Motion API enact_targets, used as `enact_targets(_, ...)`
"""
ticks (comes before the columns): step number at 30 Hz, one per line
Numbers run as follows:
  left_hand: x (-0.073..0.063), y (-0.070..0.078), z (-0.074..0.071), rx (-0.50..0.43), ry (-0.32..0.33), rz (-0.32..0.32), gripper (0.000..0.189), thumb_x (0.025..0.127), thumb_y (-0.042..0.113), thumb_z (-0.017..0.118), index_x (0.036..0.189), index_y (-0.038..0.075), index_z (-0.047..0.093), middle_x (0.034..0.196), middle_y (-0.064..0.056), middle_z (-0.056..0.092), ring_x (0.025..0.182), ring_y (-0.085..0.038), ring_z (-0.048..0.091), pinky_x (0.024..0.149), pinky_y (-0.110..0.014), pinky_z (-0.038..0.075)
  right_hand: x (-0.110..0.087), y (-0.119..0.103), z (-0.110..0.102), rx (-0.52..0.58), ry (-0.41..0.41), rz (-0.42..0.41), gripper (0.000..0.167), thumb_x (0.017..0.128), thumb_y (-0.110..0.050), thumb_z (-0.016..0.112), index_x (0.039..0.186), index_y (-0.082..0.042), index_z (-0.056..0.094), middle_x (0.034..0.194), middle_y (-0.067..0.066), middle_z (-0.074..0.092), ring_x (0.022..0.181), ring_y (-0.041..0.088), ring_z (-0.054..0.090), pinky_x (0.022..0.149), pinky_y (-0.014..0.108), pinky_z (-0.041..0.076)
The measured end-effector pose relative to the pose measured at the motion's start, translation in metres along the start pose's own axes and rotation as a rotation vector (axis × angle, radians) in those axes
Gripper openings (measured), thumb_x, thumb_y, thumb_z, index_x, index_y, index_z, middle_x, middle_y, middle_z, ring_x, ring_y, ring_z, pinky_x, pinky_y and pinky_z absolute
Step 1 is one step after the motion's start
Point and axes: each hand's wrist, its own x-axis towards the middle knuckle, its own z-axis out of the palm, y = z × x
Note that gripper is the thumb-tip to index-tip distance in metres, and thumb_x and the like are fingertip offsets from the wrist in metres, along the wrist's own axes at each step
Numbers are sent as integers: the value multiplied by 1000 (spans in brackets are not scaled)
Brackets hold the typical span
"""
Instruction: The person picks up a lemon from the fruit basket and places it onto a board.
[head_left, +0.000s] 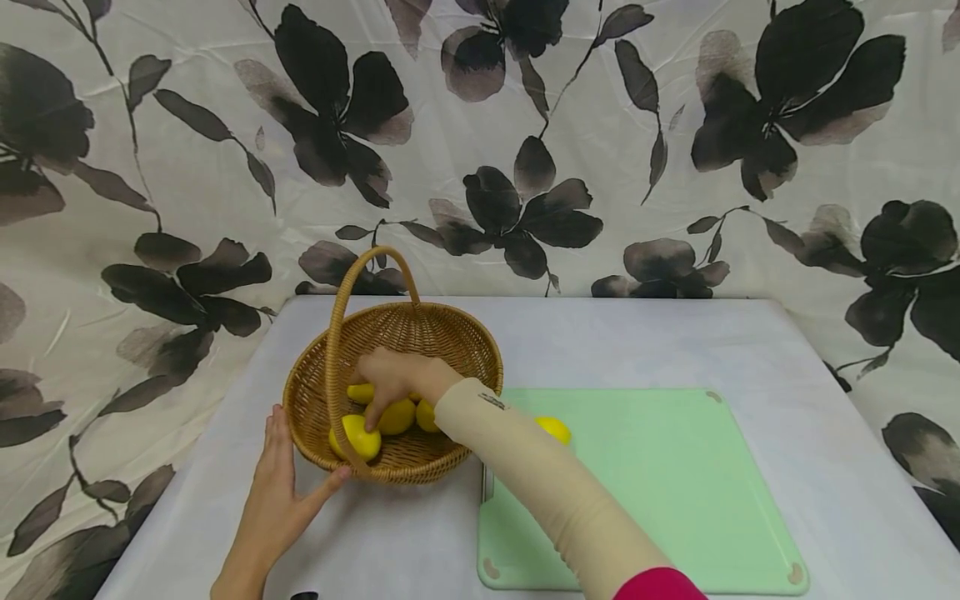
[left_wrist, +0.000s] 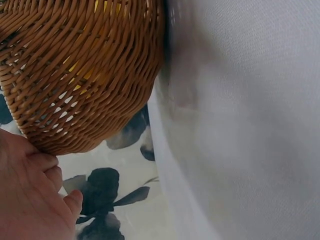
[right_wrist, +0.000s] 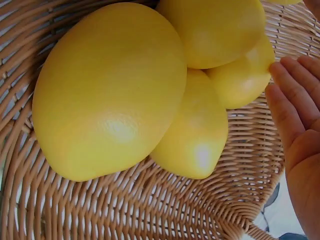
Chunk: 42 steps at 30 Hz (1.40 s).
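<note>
A wicker basket [head_left: 457,333] with an arched handle stands at the left of the table, holding several yellow lemons [head_left: 356,438]. My right hand [head_left: 393,382] reaches down into it, thumb pointing at the front lemon. In the right wrist view, its straight fingers [right_wrist: 295,95] have their tips right at a smaller lemon [right_wrist: 245,75], while a big lemon [right_wrist: 110,95] fills the left. Against the basket's left front side rests my left hand [head_left: 273,492], fingers straight and thumb spread along the front rim. The left wrist view shows those fingers [left_wrist: 42,162] at the wicker edge.
A light green cutting board [head_left: 660,492] lies right of the basket, under my right forearm. One lemon [head_left: 553,429] sits on it, partly covered by the sleeve [head_left: 540,475]. A white cloth covers the table [head_left: 622,342], and a floral curtain [head_left: 480,150] hangs behind.
</note>
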Motion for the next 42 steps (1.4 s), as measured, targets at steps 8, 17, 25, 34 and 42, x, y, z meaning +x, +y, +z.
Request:
enact_targets(8, 0, 0, -1, 2, -6, 6, 115, 84, 44, 70, 152, 11, -16, 161, -13, -12, 148, -40, -5, 113, -69, 12, 1, -5, 8, -25, -60, -18, 56, 71, -44, 84, 116, -16, 67, 105, -10, 64, 93, 1, 56, 79, 11, 46)
enact_targets(17, -1, -1, -1, 2, -21, -9, 116, 84, 45, 70, 152, 12, -17, 161, -11, -14, 148, -43, -3, 111, -70, 13, 5, -20, 19, -163, -106, -18, 48, 67, -47, 85, 102, -21, 63, 90, -12, 55, 81, 3, 47, 68, 14, 41)
enact_targets(25, -3, -4, -1, -7, -21, 7, 115, 84, 43, 71, 152, 11, -16, 161, -9, -15, 147, -44, -4, 111, -70, 11, 8, -27, 26, -214, -116, 10, 73, 65, -47, 86, 129, -26, 56, 110, -14, 54, 102, 2, 48, 86, 14, 42)
enact_targets(34, -1, -3, 0, -13, -18, 12, 114, 84, 43, 71, 152, 12, -16, 161, -9, -15, 148, -41, -6, 112, -70, 11, 0, -24, 16, -158, -36, -37, 63, 64, -44, 87, 118, -22, 62, 101, -13, 56, 90, 1, 54, 75, 10, 46)
enact_targets(42, 0, -1, -1, -10, -35, -25, 115, 84, 47, 69, 152, 14, -19, 161, -8, -17, 149, -38, -8, 112, -70, 11, -7, -18, -3, -150, 26, -125, 61, 67, -45, 85, 117, -17, 65, 104, -10, 60, 89, 2, 57, 76, 9, 47)
